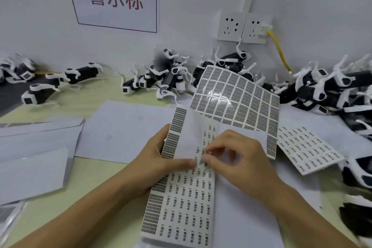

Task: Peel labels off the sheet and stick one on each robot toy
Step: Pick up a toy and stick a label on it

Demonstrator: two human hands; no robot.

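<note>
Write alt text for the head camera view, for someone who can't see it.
A person's right hand pinches a small label on a white printed label sheet that the left hand grips by its edge. Behind it a glossy sheet of grey labels curls up, and black-and-white robot dog toys lie heaped along the white wall.
</note>
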